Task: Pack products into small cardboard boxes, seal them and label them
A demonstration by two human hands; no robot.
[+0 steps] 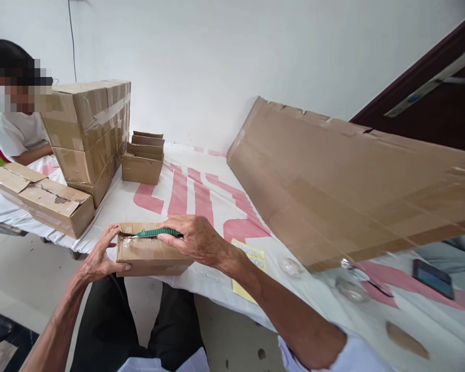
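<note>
A small brown cardboard box (151, 253) lies at the table's near edge, just above my lap. My left hand (104, 256) grips its left end, with the thumb on the near side and the fingers at the top corner. In my right hand (191, 235) is a green utility knife (151, 233), its tip pointing left. The tip meets the seam on the box's top, close to the left end. Clear tape shows on the top. My right hand covers the far right part of the box.
Stacked cardboard boxes (96, 124) and a long box (42, 196) stand at left, near a seated person (15, 119). Open cartons (142, 168) sit behind. A large cardboard sheet (333, 181) leans at right. A yellow sticker sheet (243, 289), tape roll (351, 289) and phone (433, 279) lie on the cloth.
</note>
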